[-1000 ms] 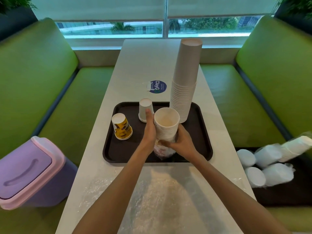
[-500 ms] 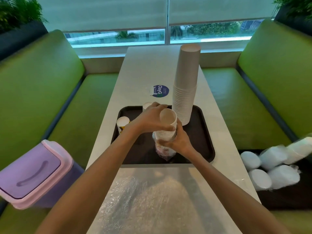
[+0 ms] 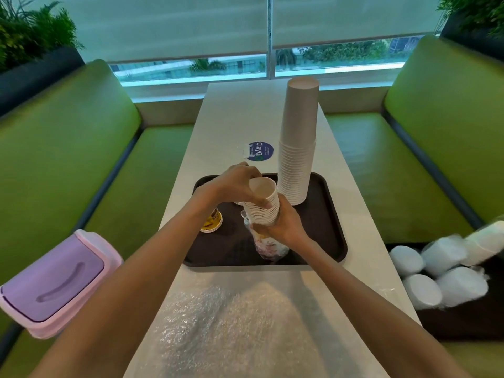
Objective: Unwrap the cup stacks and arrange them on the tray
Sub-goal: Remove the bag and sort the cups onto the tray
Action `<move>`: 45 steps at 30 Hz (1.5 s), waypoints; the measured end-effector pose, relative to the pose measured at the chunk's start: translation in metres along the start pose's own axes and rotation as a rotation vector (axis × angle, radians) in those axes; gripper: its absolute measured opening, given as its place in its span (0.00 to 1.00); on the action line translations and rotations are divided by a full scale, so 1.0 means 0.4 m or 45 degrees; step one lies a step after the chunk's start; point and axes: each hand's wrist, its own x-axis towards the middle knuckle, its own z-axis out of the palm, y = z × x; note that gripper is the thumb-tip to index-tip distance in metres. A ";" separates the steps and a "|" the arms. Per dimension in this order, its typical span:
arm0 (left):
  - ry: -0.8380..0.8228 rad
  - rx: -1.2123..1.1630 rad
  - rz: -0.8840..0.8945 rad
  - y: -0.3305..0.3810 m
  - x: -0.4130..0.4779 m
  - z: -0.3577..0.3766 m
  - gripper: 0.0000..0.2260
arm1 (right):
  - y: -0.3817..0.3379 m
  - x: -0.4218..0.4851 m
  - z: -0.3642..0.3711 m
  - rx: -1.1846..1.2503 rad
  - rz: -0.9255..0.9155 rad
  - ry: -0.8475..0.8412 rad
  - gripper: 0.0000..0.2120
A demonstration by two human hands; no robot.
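Right now we hold a short cup stack upright over the near middle of the dark tray. Our left hand comes from above, fingers curled round the top rim and thumb on the near side of the cups. Our right hand grips the stack's lower end with its fingers wrapped round it. The clear wrapper hangs bunched below that hand, over the tray. Just beyond, on the tray's far right part, stands a tall cup stack, mouths down. A yellow printed cup stands on the tray's left, partly hidden by our left forearm.

The tray lies on a long pale table that runs away from us to the window. A round blue sticker sits on the tabletop just past the tray, and a crinkled clear plastic sheet covers the near end. Green padded benches flank the table. On the right bench, wrapped stacks lie on their sides on a dark surface. A lilac bin with a swing lid stands at our left, beside the table. Pale blinds cover most of the glass, and leafy plants top the bench backs in both far corners.
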 end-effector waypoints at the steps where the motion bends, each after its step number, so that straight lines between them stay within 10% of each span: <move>1: 0.007 -0.029 -0.006 -0.002 -0.001 -0.002 0.32 | -0.006 -0.001 -0.001 -0.013 -0.011 -0.009 0.43; 45: -0.037 0.024 -0.044 0.024 0.031 -0.023 0.24 | -0.048 -0.008 0.010 -0.213 -0.073 0.110 0.50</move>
